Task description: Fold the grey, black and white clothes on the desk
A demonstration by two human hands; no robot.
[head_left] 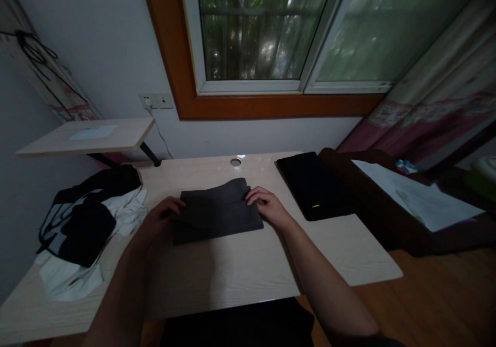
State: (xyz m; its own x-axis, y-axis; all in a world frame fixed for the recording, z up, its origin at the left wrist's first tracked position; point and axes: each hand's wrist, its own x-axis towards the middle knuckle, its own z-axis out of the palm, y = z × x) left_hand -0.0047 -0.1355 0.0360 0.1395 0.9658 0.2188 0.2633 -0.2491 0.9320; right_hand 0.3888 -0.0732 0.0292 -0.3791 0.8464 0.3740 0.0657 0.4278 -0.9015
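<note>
1 dark grey cloth (217,213), folded approx. rectangular, lies b/w front & back edges of the wood-grain desk (256,272). l. hand (165,210) & r. hand (270,207), 2 in total, touch its opp. sides w/ bent fingers; cannot tell if pinched. 1 flat black case (310,186) is near back right corner.

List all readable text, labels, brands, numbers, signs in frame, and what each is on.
None readable.
White paper sheet on the pale wooden shelf: marks, too blurred.
Small yellow mark on the black flat rectangular item: too small.
Large white paper, right: faint marks, too blurred.
Dark grey folded cloth: no lettering visible.
</note>
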